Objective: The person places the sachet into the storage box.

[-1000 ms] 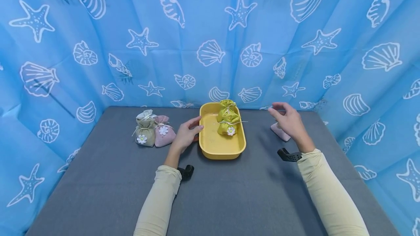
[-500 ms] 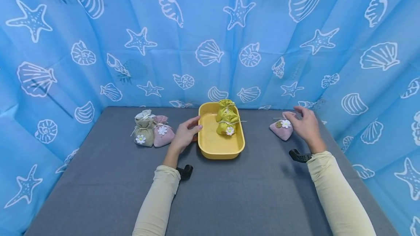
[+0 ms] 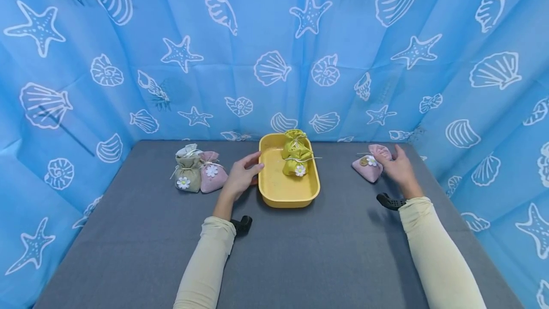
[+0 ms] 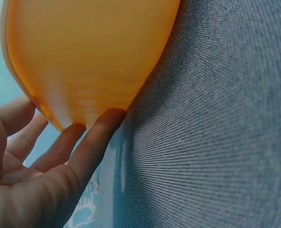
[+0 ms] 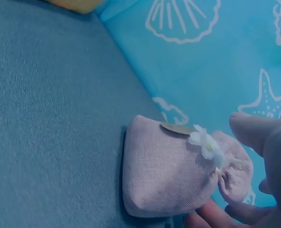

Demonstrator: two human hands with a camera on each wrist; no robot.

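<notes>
A yellow tray (image 3: 288,198) stands mid-table and holds two green pouches (image 3: 296,166), one behind the other. My left hand (image 3: 243,174) rests straight fingers (image 4: 90,137) against the tray's left wall (image 4: 83,57). To the right, a pink pouch (image 3: 368,168) with a white flower lies on the grey table. My right hand (image 3: 397,163) is at its gathered top. In the right wrist view the thumb (image 5: 257,135) is above the pink pouch (image 5: 169,175) and the fingers below, loosely around the neck, with a small gap showing.
A beige pouch (image 3: 188,178) and another pink pouch (image 3: 212,177) stand left of the tray, with a white one (image 3: 188,149) behind them. Blue curtains with shell prints (image 3: 274,51) close off the back and both sides of the grey table (image 3: 300,261).
My right hand has moved right and down from above the table to the pink pouch's top, uncovering the pouch. The left hand has stayed against the tray.
</notes>
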